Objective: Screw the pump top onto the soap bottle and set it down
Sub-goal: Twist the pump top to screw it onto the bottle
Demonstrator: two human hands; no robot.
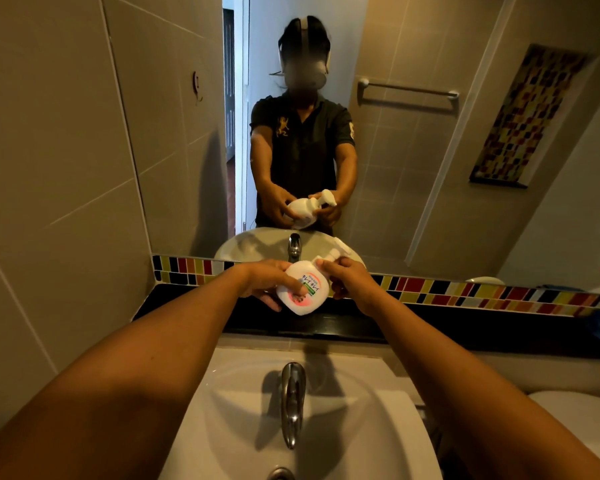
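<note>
The white soap bottle point(303, 289), with a pink and green label, is held tilted in the air above the black counter ledge point(430, 323), in front of the mirror. My left hand point(267, 280) grips its body from the left, fingers across the label. My right hand point(347, 277) is closed around the white pump top point(333, 256) at the bottle's neck, on the upper right. The mirror reflection shows the pump head sitting on the bottle, pointing right.
A white sink basin point(326, 427) with a chrome tap point(291, 400) lies below my arms. A strip of coloured mosaic tiles point(465, 292) runs under the mirror. Grey tiled wall stands close on the left. A toilet edge point(575, 407) shows at lower right.
</note>
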